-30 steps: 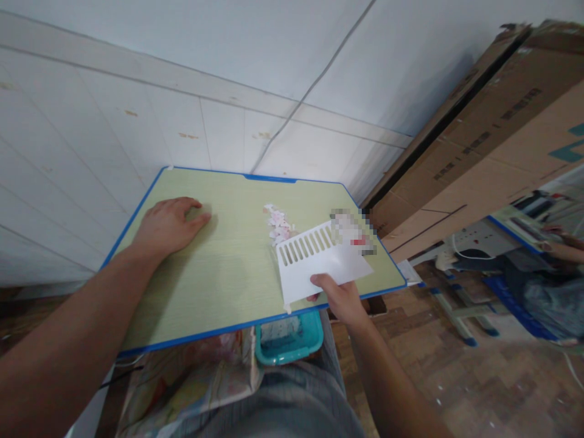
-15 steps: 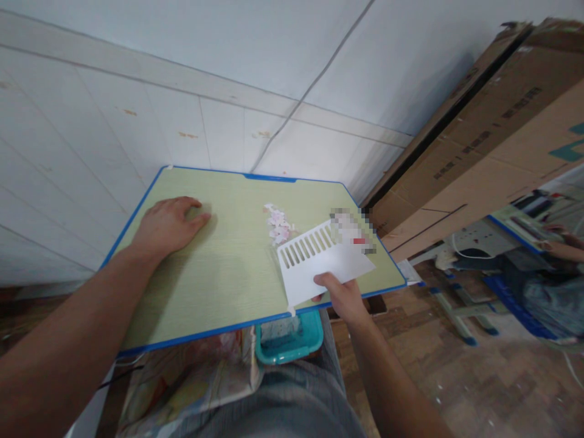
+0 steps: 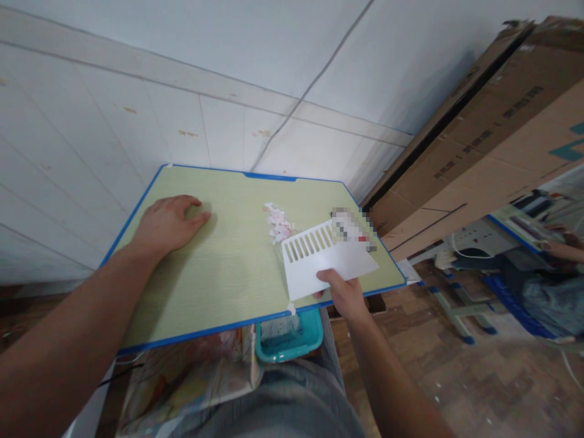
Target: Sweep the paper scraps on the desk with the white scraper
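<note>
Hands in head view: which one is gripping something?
The right hand, pinching the white slotted plastic panel at its near edge. The left hand lies flat on the green blue-edged tabletop, holding nothing.

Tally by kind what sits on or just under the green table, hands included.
Hands: 2, left hand flat on the green table, right hand gripping the white slotted panel
White slotted panels: 1
Piles of pink-white scraps: 1
Teal baskets: 1, under the table edge
Total: 5
</note>
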Motion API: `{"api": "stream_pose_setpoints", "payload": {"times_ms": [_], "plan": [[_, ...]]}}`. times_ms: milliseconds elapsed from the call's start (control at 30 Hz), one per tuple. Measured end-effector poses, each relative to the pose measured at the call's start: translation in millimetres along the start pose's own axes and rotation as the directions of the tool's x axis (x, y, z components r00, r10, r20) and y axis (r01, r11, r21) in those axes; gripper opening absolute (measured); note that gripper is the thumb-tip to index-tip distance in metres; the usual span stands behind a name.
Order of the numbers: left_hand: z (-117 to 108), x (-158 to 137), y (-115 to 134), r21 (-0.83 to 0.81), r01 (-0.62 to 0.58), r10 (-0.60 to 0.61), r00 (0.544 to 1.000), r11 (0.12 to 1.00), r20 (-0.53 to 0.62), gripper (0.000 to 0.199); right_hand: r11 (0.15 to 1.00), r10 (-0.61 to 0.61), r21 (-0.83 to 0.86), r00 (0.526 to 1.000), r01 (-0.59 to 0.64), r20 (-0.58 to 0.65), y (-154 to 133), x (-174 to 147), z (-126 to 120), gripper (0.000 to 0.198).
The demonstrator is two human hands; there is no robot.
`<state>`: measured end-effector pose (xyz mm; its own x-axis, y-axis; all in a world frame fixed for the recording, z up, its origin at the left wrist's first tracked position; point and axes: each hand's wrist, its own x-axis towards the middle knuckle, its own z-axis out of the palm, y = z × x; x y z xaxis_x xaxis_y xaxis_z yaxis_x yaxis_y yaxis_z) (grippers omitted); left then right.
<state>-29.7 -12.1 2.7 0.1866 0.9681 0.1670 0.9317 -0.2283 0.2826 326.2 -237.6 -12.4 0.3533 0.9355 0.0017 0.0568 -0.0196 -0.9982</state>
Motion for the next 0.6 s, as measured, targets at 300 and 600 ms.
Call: {"api": "stream_pose_setpoints", "payload": {"times_ms": [300, 600], "plan": [[-1, 0, 1, 0.010, 0.017, -0.017, 1.000, 1.000, 0.013, 0.073, 0.988, -0.137, -0.061, 0.986, 0.143, 0.096, -8, 3, 2, 0.041], [2, 1, -2, -0.011, -0.009, 0.008, 1.000, 1.000, -0.021, 0.072, 0.989, -0.061, -0.130, 0.998, 0.063, 0.020, -5, 5, 17, 0.035]]}}
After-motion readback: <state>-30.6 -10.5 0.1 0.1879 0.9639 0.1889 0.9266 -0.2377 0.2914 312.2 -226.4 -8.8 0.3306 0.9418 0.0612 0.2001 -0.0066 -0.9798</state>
